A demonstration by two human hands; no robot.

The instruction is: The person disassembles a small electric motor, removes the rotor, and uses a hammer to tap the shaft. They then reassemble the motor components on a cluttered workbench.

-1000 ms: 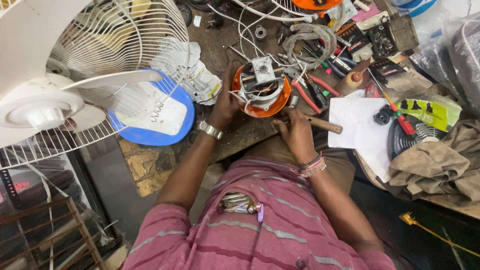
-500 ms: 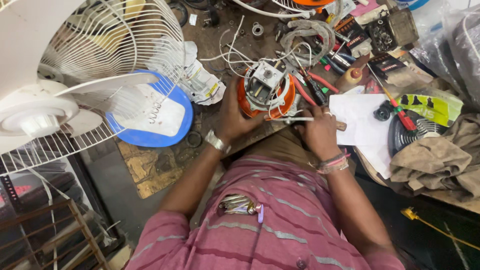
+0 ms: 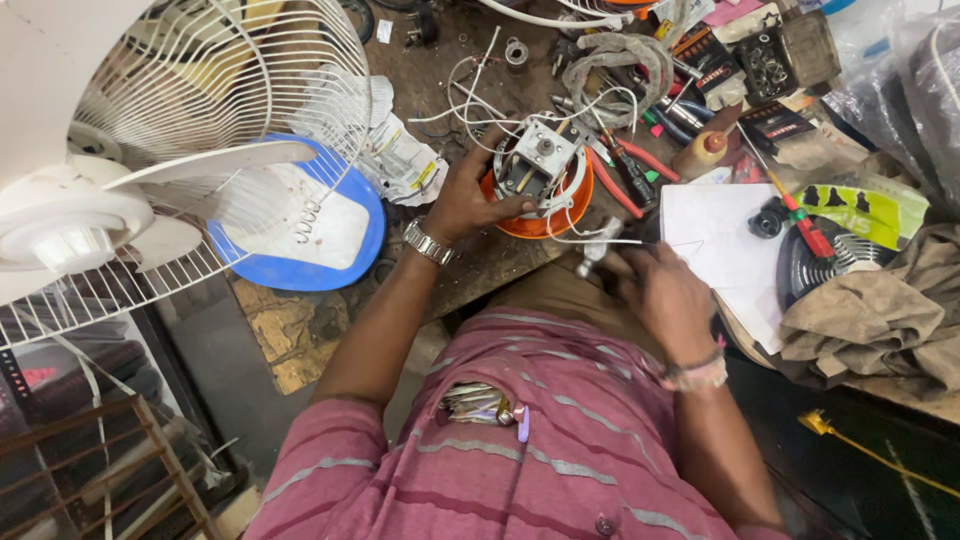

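left hand [image 3: 470, 200]: gripping the near-left side of the orange fan motor [image 3: 540, 180]; fingers curling round its rim, thumb on the near edge. Grip closed about the housing, not flat.
right hand [image 3: 665, 295]: closing on a small grey tool [image 3: 598, 243], tip sticking out to the far-left of the fist; a thin white wire [image 3: 590, 238] is running from by the tool toward the motor. Fingers blurred, so can't tell exactly how tight.
motor: sitting on the table [image 3: 470, 110] just far of the near edge, centre of scene; white bracket w/ metal core on top, white wires looping out to the far-left.
table edge: running diagonally just near of the motor; right hand is hanging over / past that edge, above the lap.
left of motor: blue dish [image 3: 300, 215] lying partly under the white fan guard [image 3: 170, 130], crumpled paper beside it.
right of motor: red-handled pliers [image 3: 625, 170], glue bottle [image 3: 700, 152], white sheet [image 3: 720, 240], screwdriver [image 3: 795, 210], dark grille, tan cloth [image 3: 870, 320] – all packed close.
room: little bare top; only a small patch far-left of the motor among loose wires. Open space is lying near-left, below the edge.
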